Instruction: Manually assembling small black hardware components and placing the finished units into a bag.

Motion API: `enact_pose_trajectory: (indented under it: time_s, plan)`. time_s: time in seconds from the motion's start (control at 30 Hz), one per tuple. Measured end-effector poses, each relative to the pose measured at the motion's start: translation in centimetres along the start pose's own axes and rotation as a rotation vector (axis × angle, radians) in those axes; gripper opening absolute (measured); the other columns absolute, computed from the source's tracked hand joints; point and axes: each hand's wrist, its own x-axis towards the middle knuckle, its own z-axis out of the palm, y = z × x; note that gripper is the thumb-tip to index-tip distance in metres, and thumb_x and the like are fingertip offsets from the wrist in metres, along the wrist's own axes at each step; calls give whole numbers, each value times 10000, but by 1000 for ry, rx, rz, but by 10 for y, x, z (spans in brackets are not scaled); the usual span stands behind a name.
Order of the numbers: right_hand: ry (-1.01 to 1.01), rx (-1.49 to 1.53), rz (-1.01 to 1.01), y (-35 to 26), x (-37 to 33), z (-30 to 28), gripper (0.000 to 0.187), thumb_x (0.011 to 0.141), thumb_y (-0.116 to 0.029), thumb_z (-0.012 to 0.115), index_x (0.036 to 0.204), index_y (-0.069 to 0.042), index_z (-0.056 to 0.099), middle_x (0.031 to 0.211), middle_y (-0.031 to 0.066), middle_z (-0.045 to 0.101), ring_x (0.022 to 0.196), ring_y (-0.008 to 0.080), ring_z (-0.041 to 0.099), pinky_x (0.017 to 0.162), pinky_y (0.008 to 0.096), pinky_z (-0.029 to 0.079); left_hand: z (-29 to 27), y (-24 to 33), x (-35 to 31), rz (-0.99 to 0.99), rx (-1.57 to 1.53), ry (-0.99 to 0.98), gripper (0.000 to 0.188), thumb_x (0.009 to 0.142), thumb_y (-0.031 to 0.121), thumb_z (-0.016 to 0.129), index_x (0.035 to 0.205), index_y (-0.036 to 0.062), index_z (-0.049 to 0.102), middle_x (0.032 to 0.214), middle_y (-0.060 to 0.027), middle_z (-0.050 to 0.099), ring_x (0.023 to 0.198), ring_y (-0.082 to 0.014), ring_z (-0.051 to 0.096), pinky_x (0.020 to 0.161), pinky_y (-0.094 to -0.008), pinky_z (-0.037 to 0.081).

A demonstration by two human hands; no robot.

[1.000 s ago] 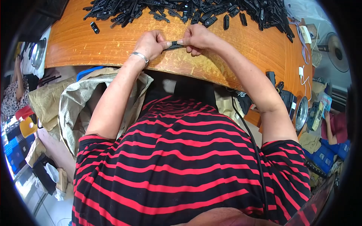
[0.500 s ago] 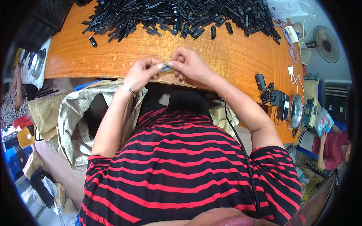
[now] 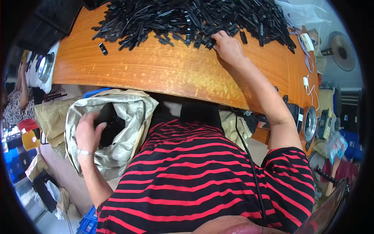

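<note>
My left hand (image 3: 88,132) hangs over the mouth of a whitish woven sack (image 3: 134,102), its thumb and fingers apart and nothing seen in them. Black pieces lie in the sack's dark inside, too dim to make out. On the table, my right hand (image 3: 229,48) reaches to the near edge of a heap of small, long black plastic parts (image 3: 167,23). Its fingertips are closed on a black plastic part (image 3: 213,43), mostly hidden by the fingers. One more such part (image 3: 244,37) lies just right of that hand.
A single black part (image 3: 103,48) lies apart on the left of the wooden table (image 3: 148,70). Metal bowls (image 3: 310,123) and a black power adapter (image 3: 294,111) are at the right. A fan (image 3: 339,50) stands beyond. Other people sit at both sides.
My hands were together at the table edge with a small part between them. The left has moved down over the sack and opened; the right has gone out to the heap.
</note>
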Motion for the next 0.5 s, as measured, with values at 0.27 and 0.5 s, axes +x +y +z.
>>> enact_pose_trajectory:
  time_s: [0.27,0.5]
  plan:
    - [-136,79,-86,-24,-8,-9,217,827,-163,667,960,-37,551,997,133,599,862,344,611,714,432,487,37,87,109,376,-202,224,166,794,120,670,934,48,616,860,-139,599,806,-325,598,705,-406,493]
    - [-274,702,146,-72,-30,-12,199,901,-195,575,985,-19,614,750,94,592,688,167,548,647,322,452,99,130,207,602,-110,354,227,783,93,661,1009,91,642,993,-88,577,985,-288,551,818,-388,486]
